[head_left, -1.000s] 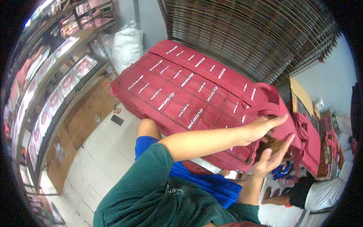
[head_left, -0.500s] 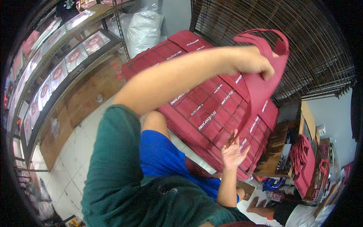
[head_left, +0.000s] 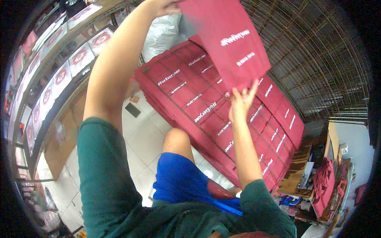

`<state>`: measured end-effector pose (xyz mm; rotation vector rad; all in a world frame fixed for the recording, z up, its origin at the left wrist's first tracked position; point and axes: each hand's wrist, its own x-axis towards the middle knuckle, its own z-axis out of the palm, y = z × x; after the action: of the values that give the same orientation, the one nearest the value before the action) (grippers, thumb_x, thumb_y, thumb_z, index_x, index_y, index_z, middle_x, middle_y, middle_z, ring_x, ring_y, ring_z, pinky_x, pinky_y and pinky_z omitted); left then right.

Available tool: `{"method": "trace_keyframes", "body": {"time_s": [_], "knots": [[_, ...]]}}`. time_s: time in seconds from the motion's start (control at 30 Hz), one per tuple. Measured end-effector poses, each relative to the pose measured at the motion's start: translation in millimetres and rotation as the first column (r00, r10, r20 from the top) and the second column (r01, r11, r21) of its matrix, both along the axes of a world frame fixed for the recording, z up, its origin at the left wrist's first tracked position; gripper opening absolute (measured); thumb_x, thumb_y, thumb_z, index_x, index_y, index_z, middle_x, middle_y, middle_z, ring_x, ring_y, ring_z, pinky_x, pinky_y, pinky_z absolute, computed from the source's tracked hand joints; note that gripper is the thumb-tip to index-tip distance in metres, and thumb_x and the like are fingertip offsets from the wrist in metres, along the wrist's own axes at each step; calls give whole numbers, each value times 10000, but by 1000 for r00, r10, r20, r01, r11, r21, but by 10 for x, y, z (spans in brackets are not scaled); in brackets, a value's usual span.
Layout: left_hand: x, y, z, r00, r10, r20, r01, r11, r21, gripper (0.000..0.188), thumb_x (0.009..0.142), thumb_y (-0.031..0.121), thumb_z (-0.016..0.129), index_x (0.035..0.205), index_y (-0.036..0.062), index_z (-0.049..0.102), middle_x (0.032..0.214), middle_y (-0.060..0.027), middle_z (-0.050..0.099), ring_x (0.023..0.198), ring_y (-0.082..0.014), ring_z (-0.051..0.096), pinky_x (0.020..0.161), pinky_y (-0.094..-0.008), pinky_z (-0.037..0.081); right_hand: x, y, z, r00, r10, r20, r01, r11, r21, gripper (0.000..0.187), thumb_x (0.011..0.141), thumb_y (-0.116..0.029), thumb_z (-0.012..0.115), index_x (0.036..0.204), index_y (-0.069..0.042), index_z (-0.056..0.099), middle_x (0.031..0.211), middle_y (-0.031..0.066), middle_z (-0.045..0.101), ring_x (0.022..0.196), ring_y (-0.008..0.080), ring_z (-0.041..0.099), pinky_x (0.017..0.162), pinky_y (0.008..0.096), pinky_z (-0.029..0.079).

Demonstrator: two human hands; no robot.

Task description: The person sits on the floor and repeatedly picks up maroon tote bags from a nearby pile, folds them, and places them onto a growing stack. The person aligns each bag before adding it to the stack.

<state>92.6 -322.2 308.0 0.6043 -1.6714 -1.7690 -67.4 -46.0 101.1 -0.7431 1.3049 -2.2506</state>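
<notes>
A dark red fabric bag (head_left: pixel 234 43) with white print hangs tilted in the air at the top of the view. At its upper left, my left hand (head_left: pixel 164 7) is closed on its edge, the fingertips partly hidden. My right hand (head_left: pixel 240 105) is raised under the bag's lower edge with its fingers spread, the fingertips at or very close to the cloth. Beneath both hands, more red printed bags (head_left: pixel 170 81) lie in rows on a stack of wire drying racks, with thin wires across them. Whether this bag has handles is out of sight now.
Raised wire grids (head_left: pixel 317 59) lean at the back right. On the left, shelves hold printed sheets (head_left: pixel 61 77). A whitish plastic sack (head_left: pixel 160 37) stands behind the stack. A dark phone-like slab (head_left: pixel 133 110) lies on the tiled floor. More red bags (head_left: pixel 323 182) hang over a bench at right.
My left hand has swung from the right to the upper left, drawing the bag with it and spreading it flat. My right hand has risen to the bag's lower edge.
</notes>
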Motion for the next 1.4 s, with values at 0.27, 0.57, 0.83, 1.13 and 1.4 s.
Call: {"method": "trace_keyframes", "body": {"time_s": [0.27,0.57,0.83,1.13,1.4], "knots": [[1200,936,-2163,929,111,354,-85,992,-89,762,802,376,696,1383,18,355,1319,-184,468,1217,-261,451,1033,-395,346,-30,-1260,-977,988,80,131,-125,916,380,733,812,133,461,1458,-44,162,1491,148,207,943,181,561,677,273,553],[1609,3173,-3464,886,-18,463,297,789,-537,853,666,635,665,1353,174,456,1455,-277,223,1335,-543,101,1042,-644,146,-221,-1384,-1313,982,113,148,-174,840,514,722,813,121,444,1454,-15,142,1433,204,258,1000,228,551,712,291,559],[1573,3135,-3639,925,-3,380,231,798,-556,705,692,570,632,1279,190,546,1446,-215,288,1341,-482,168,1045,-592,190,-393,-1519,-1410,985,118,129,-169,836,522,714,785,107,452,1441,-6,194,1436,178,307,1025,244,569,691,279,572],[1597,3149,-3701,942,0,337,195,815,-545,709,710,580,599,1268,144,550,1424,-251,302,1327,-495,193,1061,-592,163,-375,-1567,-1404,987,125,97,-158,824,544,713,787,97,455,1434,34,163,1376,208,373,993,248,588,696,286,568],[1614,3152,-3728,946,-14,324,199,814,-546,722,759,608,543,1324,161,494,1454,-252,247,1343,-499,146,1058,-622,115,-378,-1511,-1340,988,124,89,-153,797,584,669,788,7,544,1406,17,288,1327,231,425,993,259,606,683,302,565]]}}
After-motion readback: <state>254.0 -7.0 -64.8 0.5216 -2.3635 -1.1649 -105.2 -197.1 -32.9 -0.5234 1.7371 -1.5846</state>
